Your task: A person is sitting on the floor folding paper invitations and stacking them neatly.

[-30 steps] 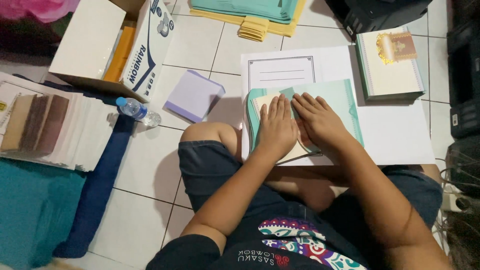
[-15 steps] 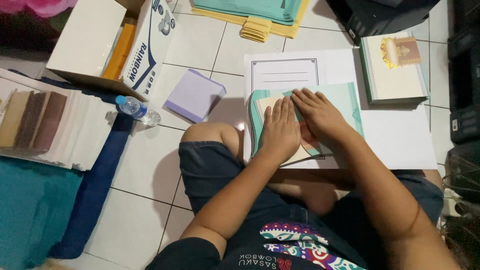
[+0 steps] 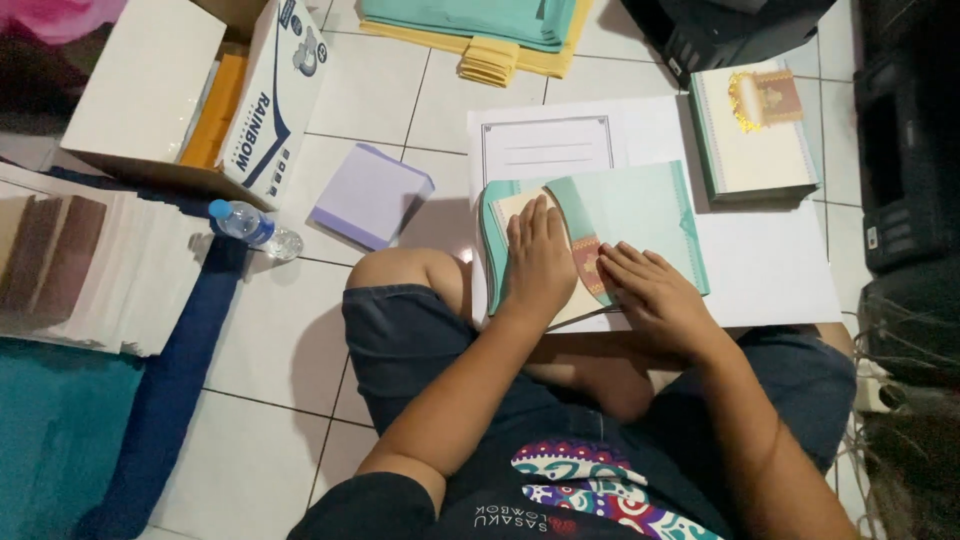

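I sit on the tiled floor with a white board across my lap. On it lies a teal folded card with a cream inner sheet and a dark red ornamented tab. My left hand lies flat, palm down, on the cream part of the card. My right hand presses its fingers on the card's lower edge beside the red tab. Neither hand grips anything.
A stack of cream cards with a gold emblem sits at the board's far right. A purple paper pad, a water bottle, an open cardboard box, teal and yellow sheets, and white paper stacks lie around.
My right hand slid down and right off the card's middle, uncovering the red tab and more of the teal flap. My left hand stayed flat on the card.
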